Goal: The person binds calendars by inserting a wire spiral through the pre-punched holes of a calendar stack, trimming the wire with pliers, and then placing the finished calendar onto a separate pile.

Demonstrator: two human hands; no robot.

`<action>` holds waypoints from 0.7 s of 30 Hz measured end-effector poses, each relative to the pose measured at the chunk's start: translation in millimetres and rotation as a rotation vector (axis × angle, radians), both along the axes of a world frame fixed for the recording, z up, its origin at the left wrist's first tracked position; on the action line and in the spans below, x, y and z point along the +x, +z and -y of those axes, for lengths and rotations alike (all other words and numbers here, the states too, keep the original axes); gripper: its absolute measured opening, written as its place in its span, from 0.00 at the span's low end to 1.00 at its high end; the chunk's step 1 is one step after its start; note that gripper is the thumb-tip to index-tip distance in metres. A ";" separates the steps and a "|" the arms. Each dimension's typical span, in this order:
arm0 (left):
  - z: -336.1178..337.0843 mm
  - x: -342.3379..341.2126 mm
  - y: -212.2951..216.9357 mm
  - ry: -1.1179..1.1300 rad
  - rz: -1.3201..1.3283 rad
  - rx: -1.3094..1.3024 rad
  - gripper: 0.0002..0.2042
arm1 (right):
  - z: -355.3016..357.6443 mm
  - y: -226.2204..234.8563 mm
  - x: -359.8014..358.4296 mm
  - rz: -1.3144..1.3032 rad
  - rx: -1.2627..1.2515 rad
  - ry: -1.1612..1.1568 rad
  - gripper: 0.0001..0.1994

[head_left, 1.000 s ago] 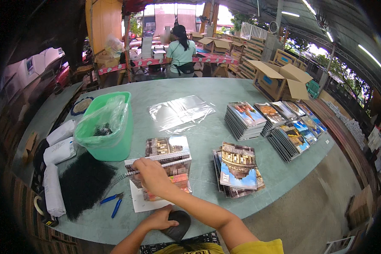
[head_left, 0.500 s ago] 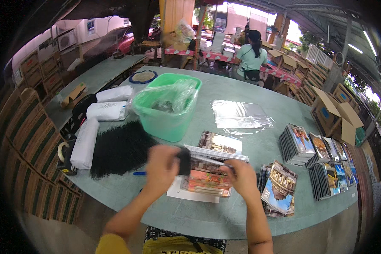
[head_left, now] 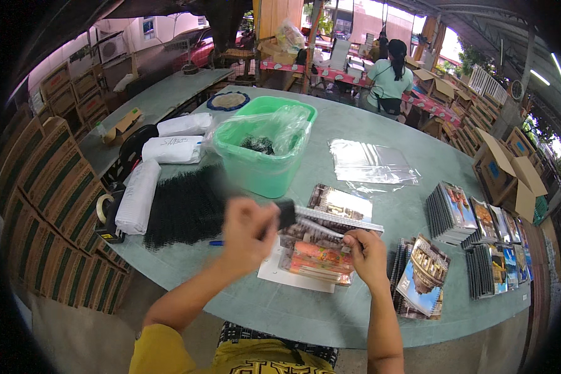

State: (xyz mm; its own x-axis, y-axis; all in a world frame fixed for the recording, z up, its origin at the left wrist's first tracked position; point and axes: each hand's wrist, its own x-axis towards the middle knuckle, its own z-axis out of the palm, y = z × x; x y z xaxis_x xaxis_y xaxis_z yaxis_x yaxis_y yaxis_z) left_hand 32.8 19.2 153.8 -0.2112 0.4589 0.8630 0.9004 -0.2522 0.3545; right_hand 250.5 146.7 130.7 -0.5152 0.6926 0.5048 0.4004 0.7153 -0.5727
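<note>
My left hand (head_left: pixel 246 230), smeared by motion, is closed with its fingers curled against a small black block-shaped thing (head_left: pixel 285 214). My right hand (head_left: pixel 366 254) pinches the corner of a notebook (head_left: pixel 321 229) with a picture cover, along a pale strip at its upper edge. Just beyond lies a spiral-bound notebook (head_left: pixel 343 201), its white wire spine towards me. Under my hands, bright orange-red printed covers (head_left: pixel 321 257) rest on a white sheet (head_left: pixel 277 273). A spread of black binding wires (head_left: pixel 184 202) lies left of my left hand.
A green bin (head_left: pixel 255 171) with clear plastic in it stands beyond my left hand. White wrapped rolls (head_left: pixel 137 196) lie left; clear sleeves (head_left: pixel 371 163) lie far right of centre. Stacked notebooks (head_left: pixel 452 212) and an open carton (head_left: pixel 505 177) stand right. A person (head_left: pixel 389 81) works behind.
The whole view has shifted, so the table sits further right and higher. My left hand and the black thing have risen slightly. My right hand keeps its pinch.
</note>
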 end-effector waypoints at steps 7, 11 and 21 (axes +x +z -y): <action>6.4 9.6 42.7 -0.210 0.660 0.205 0.12 | 3.0 2.8 1.2 0.118 0.151 -0.101 0.04; -5.0 -6.1 -19.9 -0.029 -0.110 -0.302 0.14 | 6.7 5.4 -3.4 0.127 0.179 -0.051 0.04; -13.2 5.7 -33.6 -0.271 -0.006 -0.325 0.13 | 4.1 5.7 3.6 0.184 0.202 0.015 0.08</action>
